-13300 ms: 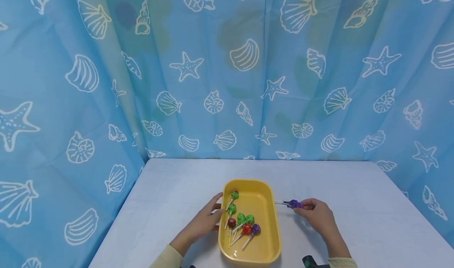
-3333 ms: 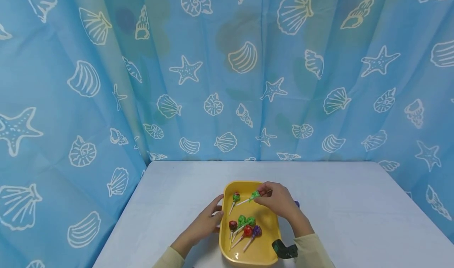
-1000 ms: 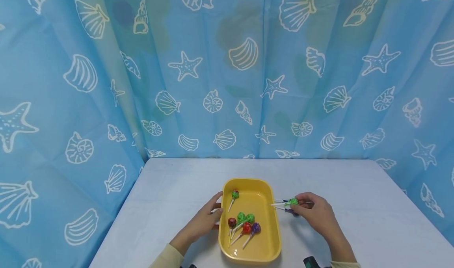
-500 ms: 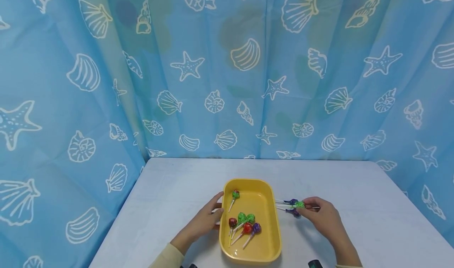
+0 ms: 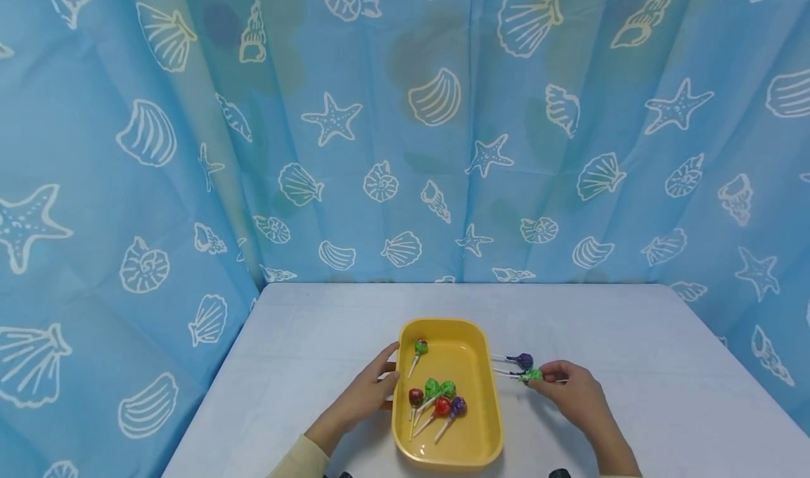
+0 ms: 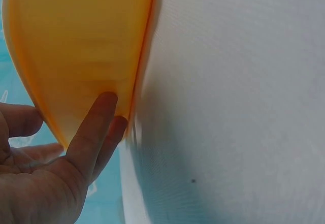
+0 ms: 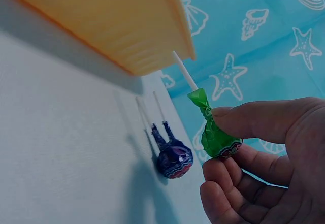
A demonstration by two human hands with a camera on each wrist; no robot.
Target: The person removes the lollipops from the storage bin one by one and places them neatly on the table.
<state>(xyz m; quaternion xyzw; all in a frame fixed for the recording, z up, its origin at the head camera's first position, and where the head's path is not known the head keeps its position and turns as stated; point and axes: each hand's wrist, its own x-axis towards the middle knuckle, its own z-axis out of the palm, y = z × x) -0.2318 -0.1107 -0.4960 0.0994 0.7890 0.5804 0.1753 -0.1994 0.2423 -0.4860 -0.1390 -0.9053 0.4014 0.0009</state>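
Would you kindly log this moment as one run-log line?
left hand: touching side of yellow tray | right hand: pinching green lollipop | two purple lollipops: on table, right of tray | other lollipops: inside tray

A: Any txt legible, e.g. brand or no.?
B: None. Rt wrist view: green lollipop (image 7: pixel 216 138) has a red-and-white printed band (image 7: pixel 229 150) nr the wrapper's end, too small/blurry to read.
A: & the purple lollipop (image 7: pixel 172 158)?
B: Ditto: reddish print (image 7: pixel 179 171) on its wrapper, can't make out a wd.
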